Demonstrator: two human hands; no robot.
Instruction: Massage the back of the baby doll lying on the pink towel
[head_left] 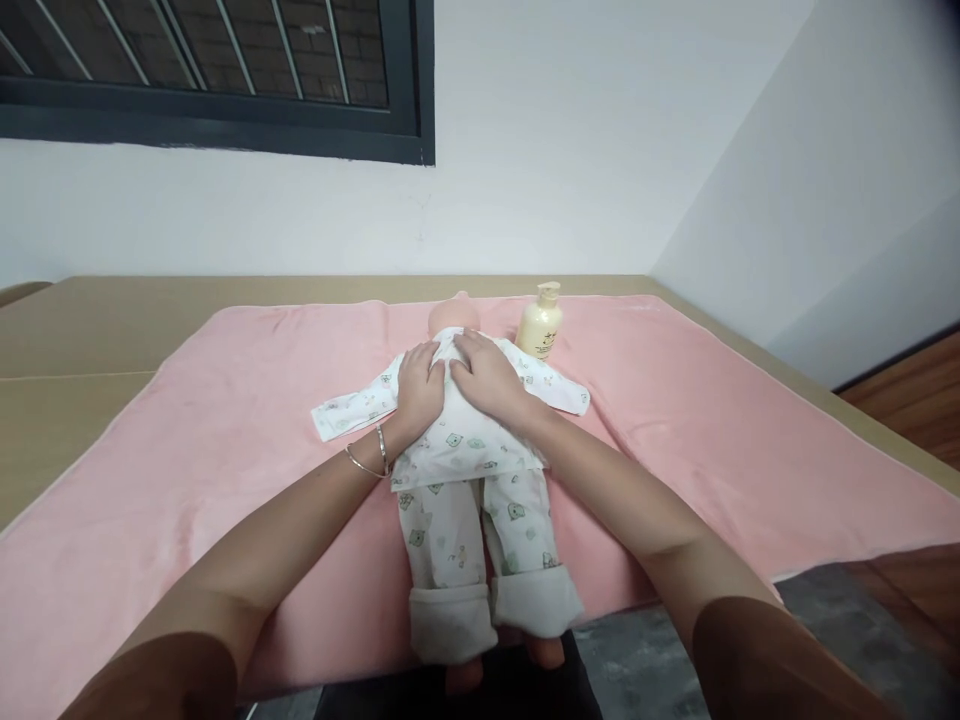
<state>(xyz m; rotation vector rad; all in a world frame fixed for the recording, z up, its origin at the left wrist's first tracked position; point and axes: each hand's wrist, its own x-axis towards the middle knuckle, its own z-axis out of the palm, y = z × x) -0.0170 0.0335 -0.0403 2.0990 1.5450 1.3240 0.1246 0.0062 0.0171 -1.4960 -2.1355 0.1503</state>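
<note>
A baby doll lies on a pink blanket, its head away from me and its feet at the near edge. It wears a white printed pajama top with the sleeves spread out, and matching pants with rolled cuffs. My left hand rests flat on the left side of the doll's upper body, a silver bangle on the wrist. On the right side of the chest lies my right hand, fingers stretched toward the neck. Both hands are open, pressing on the cloth. The doll's face cannot be made out.
A cream pump bottle stands beyond the doll's right-side sleeve. The pink blanket covers much of the wooden table and hangs over its near edge. White walls and a barred window bound the far side.
</note>
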